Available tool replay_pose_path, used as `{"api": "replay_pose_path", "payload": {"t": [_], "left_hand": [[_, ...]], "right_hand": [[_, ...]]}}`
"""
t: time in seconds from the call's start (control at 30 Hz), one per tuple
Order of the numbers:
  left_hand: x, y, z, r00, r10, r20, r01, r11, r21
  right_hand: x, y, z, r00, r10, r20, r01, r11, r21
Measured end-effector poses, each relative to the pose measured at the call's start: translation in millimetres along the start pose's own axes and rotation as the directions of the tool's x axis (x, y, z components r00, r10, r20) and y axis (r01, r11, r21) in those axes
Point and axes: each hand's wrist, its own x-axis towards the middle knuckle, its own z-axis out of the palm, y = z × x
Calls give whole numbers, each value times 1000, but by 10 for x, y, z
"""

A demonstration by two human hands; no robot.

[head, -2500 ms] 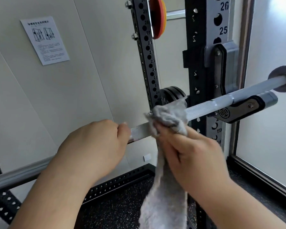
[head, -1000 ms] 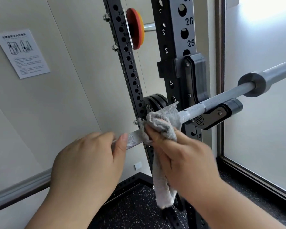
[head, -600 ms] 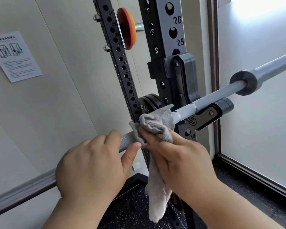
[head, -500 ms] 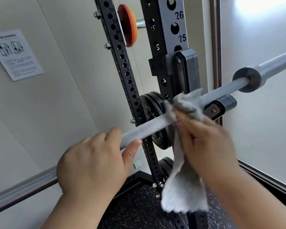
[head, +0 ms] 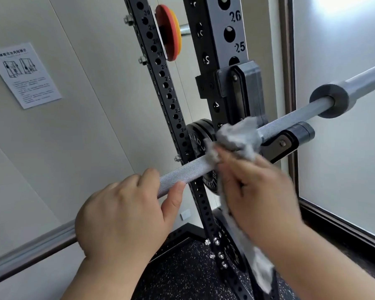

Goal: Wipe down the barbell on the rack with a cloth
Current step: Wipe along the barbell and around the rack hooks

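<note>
The silver barbell (head: 188, 171) runs from lower left to upper right and rests in the black J-hook (head: 286, 140) of the rack (head: 223, 68). My left hand (head: 126, 215) grips the knurled shaft, fingers curled over it and thumb underneath. To its right, my right hand (head: 256, 195) holds a grey cloth (head: 236, 137) bunched around the shaft just beside the J-hook. The cloth's loose tail hangs down behind my right wrist. The barbell's collar (head: 331, 100) and sleeve stick out past the rack at the right.
A perforated black upright (head: 167, 98) stands behind the bar. Black weight plates (head: 199, 139) are stored on it, and a red and yellow plate (head: 169, 32) higher up. A paper notice (head: 24, 74) hangs on the wall. Frosted glass is at the right, speckled black flooring below.
My right hand slid the cloth along the bar to the right, from beside my left hand up to the J-hook. My left hand kept its grip on the shaft.
</note>
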Motion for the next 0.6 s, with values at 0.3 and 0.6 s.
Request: {"api": "replay_pose_path", "payload": {"t": [0.3, 0.6], "left_hand": [[54, -4, -56, 1000, -12, 9, 12, 997, -81], [161, -61, -74, 971, 8, 238, 0, 999, -35]], "right_hand": [[48, 144, -75, 999, 32, 0, -32, 999, -17], [-47, 29, 35, 985, -159, 68, 159, 987, -4]]}}
